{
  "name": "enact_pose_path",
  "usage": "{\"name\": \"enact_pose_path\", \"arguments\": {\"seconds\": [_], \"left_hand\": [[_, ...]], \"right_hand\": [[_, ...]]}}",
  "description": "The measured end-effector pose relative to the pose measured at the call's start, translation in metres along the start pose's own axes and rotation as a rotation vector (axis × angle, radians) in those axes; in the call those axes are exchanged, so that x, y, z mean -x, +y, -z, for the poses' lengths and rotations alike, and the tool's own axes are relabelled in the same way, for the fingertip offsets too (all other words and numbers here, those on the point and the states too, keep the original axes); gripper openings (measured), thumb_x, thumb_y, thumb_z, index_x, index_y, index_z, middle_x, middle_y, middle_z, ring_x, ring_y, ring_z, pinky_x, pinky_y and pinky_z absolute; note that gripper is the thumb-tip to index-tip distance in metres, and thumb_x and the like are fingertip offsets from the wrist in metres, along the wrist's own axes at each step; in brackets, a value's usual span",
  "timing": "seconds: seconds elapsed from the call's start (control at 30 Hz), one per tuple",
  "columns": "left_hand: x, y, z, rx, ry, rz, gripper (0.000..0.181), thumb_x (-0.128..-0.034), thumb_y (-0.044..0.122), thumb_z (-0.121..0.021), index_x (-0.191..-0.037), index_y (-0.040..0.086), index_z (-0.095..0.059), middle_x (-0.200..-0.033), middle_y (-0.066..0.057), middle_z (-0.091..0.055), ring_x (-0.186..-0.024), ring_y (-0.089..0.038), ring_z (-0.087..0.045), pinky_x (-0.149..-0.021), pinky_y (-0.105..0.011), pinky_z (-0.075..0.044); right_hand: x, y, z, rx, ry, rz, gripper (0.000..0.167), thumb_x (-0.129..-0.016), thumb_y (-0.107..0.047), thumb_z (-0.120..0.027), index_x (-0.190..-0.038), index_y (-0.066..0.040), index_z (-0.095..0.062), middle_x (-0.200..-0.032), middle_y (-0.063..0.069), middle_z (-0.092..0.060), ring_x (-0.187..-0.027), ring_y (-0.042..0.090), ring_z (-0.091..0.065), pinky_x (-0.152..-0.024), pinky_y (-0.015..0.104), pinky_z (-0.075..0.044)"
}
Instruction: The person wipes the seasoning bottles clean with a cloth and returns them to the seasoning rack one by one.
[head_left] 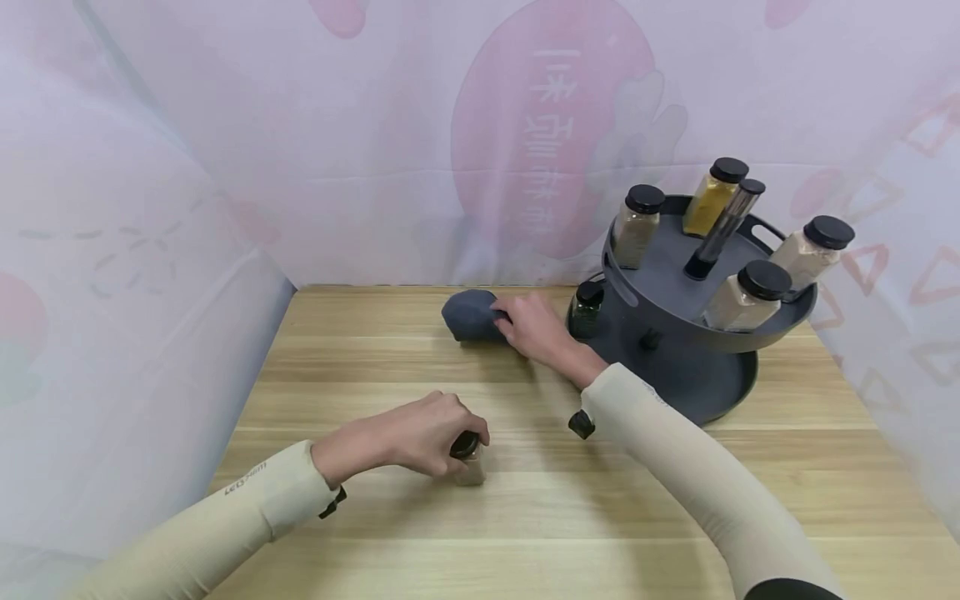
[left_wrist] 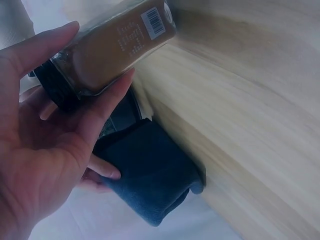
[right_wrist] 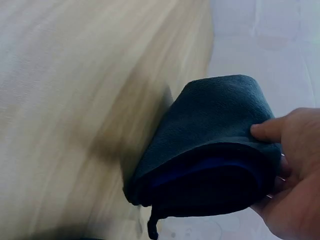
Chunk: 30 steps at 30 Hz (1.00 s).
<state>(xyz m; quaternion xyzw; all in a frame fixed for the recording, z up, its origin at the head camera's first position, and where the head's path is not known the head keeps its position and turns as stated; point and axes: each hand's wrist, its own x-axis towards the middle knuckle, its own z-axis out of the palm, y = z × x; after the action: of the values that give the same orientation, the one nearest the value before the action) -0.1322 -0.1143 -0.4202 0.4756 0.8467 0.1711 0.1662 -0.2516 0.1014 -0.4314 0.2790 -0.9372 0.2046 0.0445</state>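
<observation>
Near the middle of the table, my left hand [head_left: 431, 433] grips a glass spice jar [head_left: 472, 472] by its black lid. The left wrist view shows this jar [left_wrist: 117, 47] holding brown powder, with a barcode label near its base; it looks upright on or just above the wood. Farther back, my right hand [head_left: 536, 332] pinches one end of a folded dark grey-blue cloth [head_left: 469, 316]. In the right wrist view the thumb lies on top of the cloth [right_wrist: 215, 112], the other fingers are partly hidden beneath, and its layers show at the open edge.
At the right stands a dark two-tier turntable rack [head_left: 678, 287] with a central post [head_left: 726, 227]. Several black-lidded spice jars stand on its upper tier, including a yellow one [head_left: 707, 204]. A dark jar [head_left: 585, 310] is on the lower tier, close to my right wrist. Printed curtains [head_left: 375, 208] enclose the table.
</observation>
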Motion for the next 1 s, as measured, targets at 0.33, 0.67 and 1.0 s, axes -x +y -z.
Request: {"name": "enact_pose_path", "arguments": {"seconds": [0.33,0.67,1.0], "left_hand": [[-0.003,0.005,-0.005,0.002,-0.015,-0.018,0.027,-0.0872,0.025,-0.087,-0.109,0.011,-0.078,-0.084,0.01,-0.07,-0.068,0.003,-0.057,-0.066,-0.016,-0.049],[-0.002,0.011,-0.01,-0.083,0.002,-0.035,0.031,-0.0888,0.028,-0.085,-0.114,0.011,-0.077,-0.096,0.004,-0.077,-0.078,0.001,-0.061,-0.07,-0.019,-0.051],[0.003,0.014,-0.014,-0.081,0.02,0.065,0.047,-0.0885,0.03,-0.086,-0.127,0.008,-0.07,-0.107,-0.003,-0.078,-0.084,-0.005,-0.067,-0.075,-0.024,-0.056]], "right_hand": [[0.026,-0.009,-0.018,0.093,-0.163,0.043,0.03,-0.105,-0.016,-0.068,-0.133,-0.005,-0.071,-0.116,0.014,-0.077,-0.097,0.028,-0.075,-0.086,0.043,-0.061],[0.04,-0.015,-0.037,0.169,-0.254,0.065,0.028,-0.107,-0.016,-0.063,-0.134,-0.012,-0.071,-0.114,0.009,-0.077,-0.087,0.023,-0.075,-0.069,0.037,-0.061],[0.05,-0.02,-0.043,0.18,-0.289,0.092,0.03,-0.107,-0.02,-0.063,-0.136,-0.01,-0.068,-0.139,0.011,-0.069,-0.113,0.029,-0.073,-0.088,0.042,-0.062]]}}
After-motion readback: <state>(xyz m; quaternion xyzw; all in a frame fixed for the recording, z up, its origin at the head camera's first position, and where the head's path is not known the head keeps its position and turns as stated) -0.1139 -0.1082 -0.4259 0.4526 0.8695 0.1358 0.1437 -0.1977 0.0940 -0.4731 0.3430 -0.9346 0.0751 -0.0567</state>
